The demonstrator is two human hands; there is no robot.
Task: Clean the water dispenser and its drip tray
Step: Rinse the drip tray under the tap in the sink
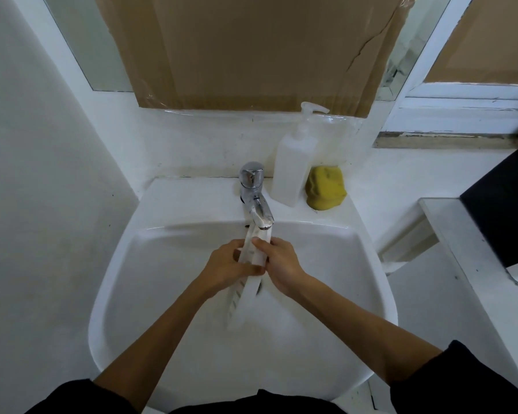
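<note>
Both hands, left hand [228, 265] and right hand [278, 264], gripping long white slotted plastic drip tray [242, 289] from either side, over white ceramic sink [356, 258]. Long axis running away toward chrome tap [256, 198], top end right under spout; probably just needs rubbing lengthwise.

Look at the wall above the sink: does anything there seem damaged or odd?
Yes. A sheet of cardboard covers most of the mirror, which is unusual, and a ragged tear runs through its right side. Below, both hands hold the drip tray under the tap.
</note>
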